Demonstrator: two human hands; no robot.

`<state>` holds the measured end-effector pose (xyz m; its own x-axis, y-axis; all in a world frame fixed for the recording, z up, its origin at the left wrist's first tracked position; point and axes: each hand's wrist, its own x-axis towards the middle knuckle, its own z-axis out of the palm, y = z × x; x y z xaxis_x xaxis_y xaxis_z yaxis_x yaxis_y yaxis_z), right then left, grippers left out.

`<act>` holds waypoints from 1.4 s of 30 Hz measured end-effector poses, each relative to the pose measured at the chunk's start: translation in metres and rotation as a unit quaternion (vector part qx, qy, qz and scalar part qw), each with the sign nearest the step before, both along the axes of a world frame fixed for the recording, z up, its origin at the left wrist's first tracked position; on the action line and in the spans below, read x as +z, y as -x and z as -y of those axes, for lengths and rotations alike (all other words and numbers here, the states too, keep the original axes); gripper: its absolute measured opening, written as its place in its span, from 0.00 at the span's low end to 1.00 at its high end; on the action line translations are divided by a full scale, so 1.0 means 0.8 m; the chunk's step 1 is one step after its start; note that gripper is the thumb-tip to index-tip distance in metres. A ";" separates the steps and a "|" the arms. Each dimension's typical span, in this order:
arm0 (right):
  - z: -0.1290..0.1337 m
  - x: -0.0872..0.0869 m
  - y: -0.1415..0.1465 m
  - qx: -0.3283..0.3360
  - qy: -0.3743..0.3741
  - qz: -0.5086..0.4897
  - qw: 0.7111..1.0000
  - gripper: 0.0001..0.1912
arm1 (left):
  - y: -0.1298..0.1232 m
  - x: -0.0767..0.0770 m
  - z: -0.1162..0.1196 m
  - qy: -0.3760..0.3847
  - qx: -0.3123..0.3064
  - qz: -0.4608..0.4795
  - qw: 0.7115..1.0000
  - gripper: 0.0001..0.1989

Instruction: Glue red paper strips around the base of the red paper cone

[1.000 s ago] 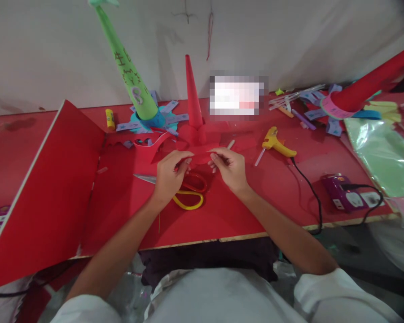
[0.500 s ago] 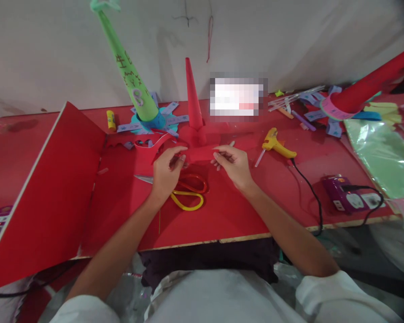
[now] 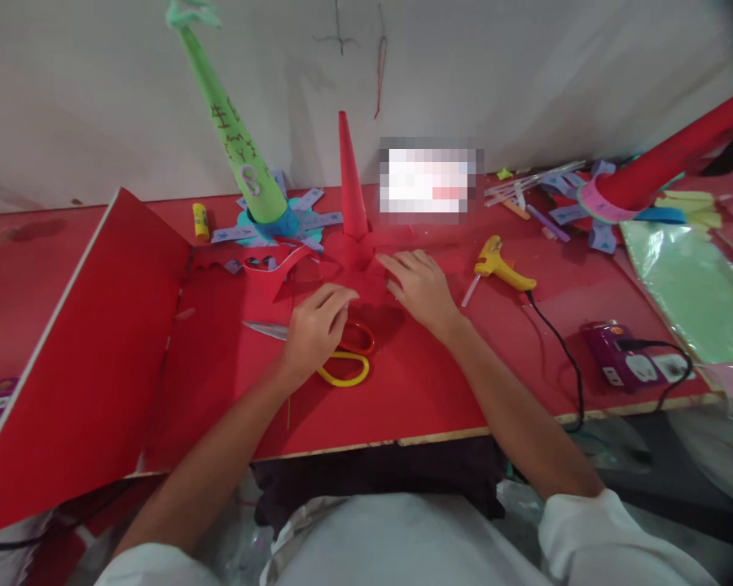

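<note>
Placing paper (image 3: 342, 247) beyond left hand (image 3: 318, 330) (curled, hold unclear), I judge; right hand (image 3: 423, 291) spread. Next needs light touch.

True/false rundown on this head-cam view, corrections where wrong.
1. A tall green cone with dark lettering stands left of a smaller red cone. True.
2. The yellow glue gun with a black cord lies left of the red cone. False: it lies right of the right hand.
3. In view, the left hand overlaps the red-and-yellow-handled metal scissors. True.
4. The scissors' blades point right. False: they point left.
</note>
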<state>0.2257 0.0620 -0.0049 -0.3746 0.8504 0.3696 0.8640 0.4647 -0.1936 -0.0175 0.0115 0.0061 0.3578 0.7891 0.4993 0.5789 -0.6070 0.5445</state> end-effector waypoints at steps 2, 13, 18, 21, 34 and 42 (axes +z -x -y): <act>0.004 -0.001 0.002 0.016 0.010 -0.011 1.000 0.24 | 0.001 -0.003 0.000 0.003 -0.002 -0.037 0.999 0.14; 0.000 -0.013 -0.005 -0.052 -0.062 -0.067 0.994 0.21 | 0.031 0.012 -0.027 0.019 0.145 -0.012 0.989 0.12; -0.007 -0.013 -0.005 -0.041 -0.037 -0.092 0.994 0.21 | 0.038 0.004 -0.032 0.101 0.173 -0.248 0.948 0.16; -0.003 -0.008 -0.002 -0.019 0.000 -0.045 0.999 0.25 | 0.036 0.004 -0.031 0.122 0.184 -0.314 0.923 0.24; 0.014 -0.004 -0.003 -0.010 -0.042 -0.177 0.983 0.25 | 0.037 0.000 -0.036 0.142 0.135 -0.220 0.956 0.07; 0.057 0.007 0.040 0.154 0.063 -0.272 0.948 0.15 | 0.032 0.024 -0.018 -0.043 0.187 0.016 0.981 0.14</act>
